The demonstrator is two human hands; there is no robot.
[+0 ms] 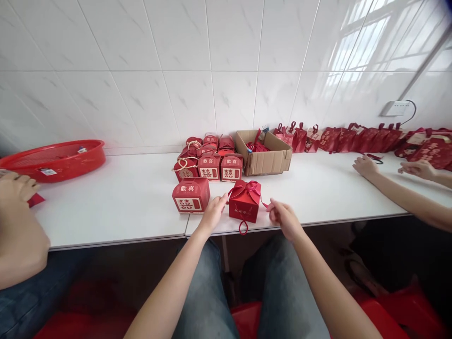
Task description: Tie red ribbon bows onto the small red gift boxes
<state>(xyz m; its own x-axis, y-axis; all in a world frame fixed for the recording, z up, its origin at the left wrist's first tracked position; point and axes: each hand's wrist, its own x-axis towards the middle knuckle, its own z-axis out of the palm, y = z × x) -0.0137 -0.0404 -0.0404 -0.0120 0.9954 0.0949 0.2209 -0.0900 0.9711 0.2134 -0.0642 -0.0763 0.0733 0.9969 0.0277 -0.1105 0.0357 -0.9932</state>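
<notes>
Ribbon-tied red gift box [243,209], one: upright on white table [123,202], cord loop [243,229] at its front. Satin ribbon [253,187]: bowed atop gift box. Left hand [213,213]: left of gift box, fingers pinching one ribbon tail. Right hand [284,219]: right of gift box, fingers pinching the other tail. Double-happiness box [191,195]: left of gift box. Cardboard carton [268,163]: behind gift box, rightward.

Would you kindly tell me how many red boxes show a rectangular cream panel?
3: the front box by the left hand, plus a left box and right box side by side behind; others may be hidden.
</notes>
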